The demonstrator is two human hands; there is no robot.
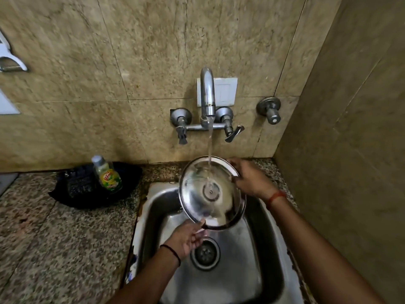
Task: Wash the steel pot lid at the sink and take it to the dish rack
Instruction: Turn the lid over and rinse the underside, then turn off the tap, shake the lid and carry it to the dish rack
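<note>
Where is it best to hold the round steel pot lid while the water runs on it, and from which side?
Grip the round steel pot lid by its thin rim, from opposite sides, as the left hand and right hand do now. The hollow underside faces up, tilted over the steel sink, so the knob is hidden.

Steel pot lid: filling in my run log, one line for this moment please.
stage: rinsing | lid: under tap stream | left hand: near rim | right hand: far rim

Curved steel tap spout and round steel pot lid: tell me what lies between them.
In the head view, only the falling water stream runs from the curved steel tap spout to the round steel pot lid; otherwise bare.
</note>
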